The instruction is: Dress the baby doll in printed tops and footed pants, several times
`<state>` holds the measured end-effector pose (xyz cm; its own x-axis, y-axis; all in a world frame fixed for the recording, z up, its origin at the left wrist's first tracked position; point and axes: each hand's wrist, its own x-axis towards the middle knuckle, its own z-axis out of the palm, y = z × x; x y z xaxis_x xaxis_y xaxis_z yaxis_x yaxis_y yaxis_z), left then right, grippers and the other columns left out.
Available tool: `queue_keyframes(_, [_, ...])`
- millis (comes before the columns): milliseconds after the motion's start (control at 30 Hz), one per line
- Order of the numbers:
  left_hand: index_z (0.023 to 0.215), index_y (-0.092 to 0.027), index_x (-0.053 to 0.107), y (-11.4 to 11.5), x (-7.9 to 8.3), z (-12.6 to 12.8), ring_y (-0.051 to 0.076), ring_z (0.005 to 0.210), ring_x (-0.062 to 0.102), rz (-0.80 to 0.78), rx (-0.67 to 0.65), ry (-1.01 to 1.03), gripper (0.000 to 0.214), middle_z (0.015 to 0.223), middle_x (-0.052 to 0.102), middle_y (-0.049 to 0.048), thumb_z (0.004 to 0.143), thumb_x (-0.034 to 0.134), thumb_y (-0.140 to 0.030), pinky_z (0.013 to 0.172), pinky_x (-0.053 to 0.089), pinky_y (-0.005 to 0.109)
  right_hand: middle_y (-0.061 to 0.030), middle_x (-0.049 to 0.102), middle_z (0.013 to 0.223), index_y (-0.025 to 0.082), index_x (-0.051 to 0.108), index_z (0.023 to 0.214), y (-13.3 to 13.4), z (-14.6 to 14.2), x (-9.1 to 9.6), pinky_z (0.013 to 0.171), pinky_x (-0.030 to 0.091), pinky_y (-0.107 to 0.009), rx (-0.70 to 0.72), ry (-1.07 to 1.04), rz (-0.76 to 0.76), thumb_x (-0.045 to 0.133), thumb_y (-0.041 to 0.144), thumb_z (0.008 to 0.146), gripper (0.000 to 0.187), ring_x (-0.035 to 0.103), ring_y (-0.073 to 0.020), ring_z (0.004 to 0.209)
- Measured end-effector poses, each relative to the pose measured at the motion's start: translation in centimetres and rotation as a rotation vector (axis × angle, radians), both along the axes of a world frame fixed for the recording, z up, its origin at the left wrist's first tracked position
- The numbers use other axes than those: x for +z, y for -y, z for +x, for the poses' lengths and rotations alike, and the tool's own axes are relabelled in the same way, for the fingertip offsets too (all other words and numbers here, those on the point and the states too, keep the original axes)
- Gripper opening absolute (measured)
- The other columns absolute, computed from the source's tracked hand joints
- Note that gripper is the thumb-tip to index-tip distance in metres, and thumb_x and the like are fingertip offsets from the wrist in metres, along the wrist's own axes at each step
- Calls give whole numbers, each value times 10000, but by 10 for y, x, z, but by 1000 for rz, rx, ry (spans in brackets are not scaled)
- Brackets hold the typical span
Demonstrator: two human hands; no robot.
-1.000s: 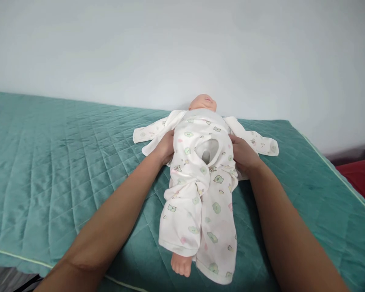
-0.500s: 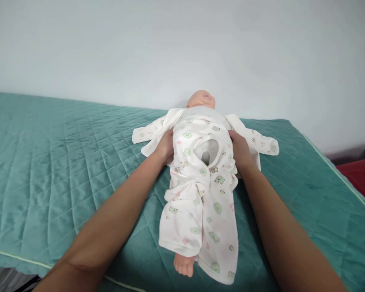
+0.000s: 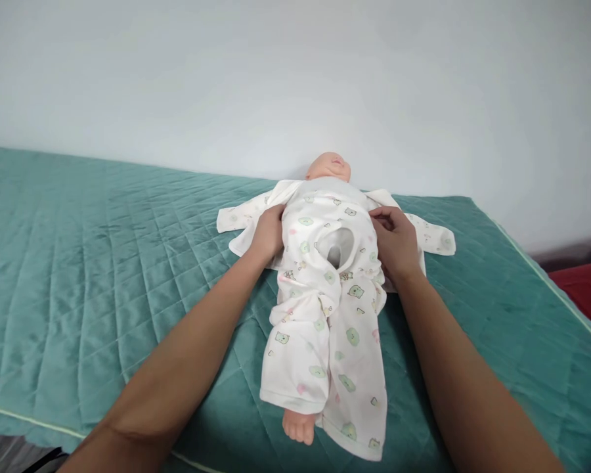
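A baby doll lies on its back, head toward the wall. White baby pants with green and pink animal prints cover its legs and belly and have an open crotch hole. One foot sticks out of the left pant leg; the other pant leg hides its foot. Under the doll a white baby jacket lies spread open, sleeves out to both sides. My left hand is closed at the left side of the pants' waist, fingertips hidden. My right hand pinches at the right side, its fingers curled and partly hidden.
A green quilted cover lies under the doll, its edge running along the front and right. Behind stands a pale wall. Something red is beyond the right edge.
My right hand has lifted and turned, so more of its back and curled fingers show at the waist. The left hand stays at its side, shifted slightly up.
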<state>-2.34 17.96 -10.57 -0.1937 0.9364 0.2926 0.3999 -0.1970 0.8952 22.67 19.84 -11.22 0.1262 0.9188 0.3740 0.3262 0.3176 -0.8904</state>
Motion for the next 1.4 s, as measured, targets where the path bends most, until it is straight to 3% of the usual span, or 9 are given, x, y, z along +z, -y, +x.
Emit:
queue_keyframes(100, [882,-189,685,-3,3,-3,220,923,676,71,136,-39,184,936,735,50,832,520,-124,909,531,358,-26,714,986,243,697,948,4,-2,6,880,503,-358,44,-48,18,673,330,848,134,641,-206,940])
queue_keyframes(200, [980,-207,682,-6,7,-4,188,1063,650,296,161,-5,168,1099,690,56,878,553,-176,953,526,321,-19,697,969,240,701,957,7,-4,11,850,495,-336,129,-70,-4,702,358,849,160,627,-192,908])
queue_keyframes(267, [1001,-220,690,-8,8,-3,190,1173,621,345,57,23,139,1202,659,64,893,605,-240,1004,514,325,-12,679,959,245,692,977,7,-4,12,801,485,-316,187,-87,-45,722,366,841,184,613,-178,868])
queue_keyframes(467, [977,-211,668,-8,14,1,230,1334,552,187,-233,51,123,1460,558,87,920,628,-313,1113,448,391,11,577,847,255,609,968,0,3,13,625,398,-272,343,-23,-135,709,411,862,214,498,-150,721])
queue_keyframes(633, [989,-217,600,-8,19,-5,253,1439,460,120,-369,-12,154,1540,497,92,905,652,-336,1166,383,412,-7,540,924,248,570,908,-5,10,16,716,419,-295,428,203,-53,619,455,930,214,484,-170,815])
queue_keyframes(867, [825,-212,492,-15,23,-7,242,1319,535,155,-420,-133,196,1416,595,81,886,650,-310,1043,433,369,-63,564,1003,236,521,803,-11,5,20,921,410,-391,465,455,68,502,501,973,316,516,-243,999])
queue_keyframes(1067, [763,-214,426,-32,31,0,208,1004,611,133,-349,-152,248,1083,682,44,907,603,-311,891,451,342,1,462,721,241,342,702,-10,-9,21,706,357,-340,191,473,37,459,489,977,388,423,-200,740])
queue_keyframes(1200, [741,-223,439,-52,35,4,188,773,557,85,-230,-214,234,787,601,2,901,607,-256,768,430,335,9,445,634,245,335,704,-26,-14,24,637,297,-331,43,588,-4,442,517,978,401,365,-193,648])
queue_keyframes(1400, [711,-234,413,-83,29,7,215,792,579,60,-96,-231,276,702,556,-3,866,623,-144,816,445,364,-15,497,613,249,388,657,-66,-18,24,602,296,-331,27,630,-50,483,539,964,432,403,-196,626])
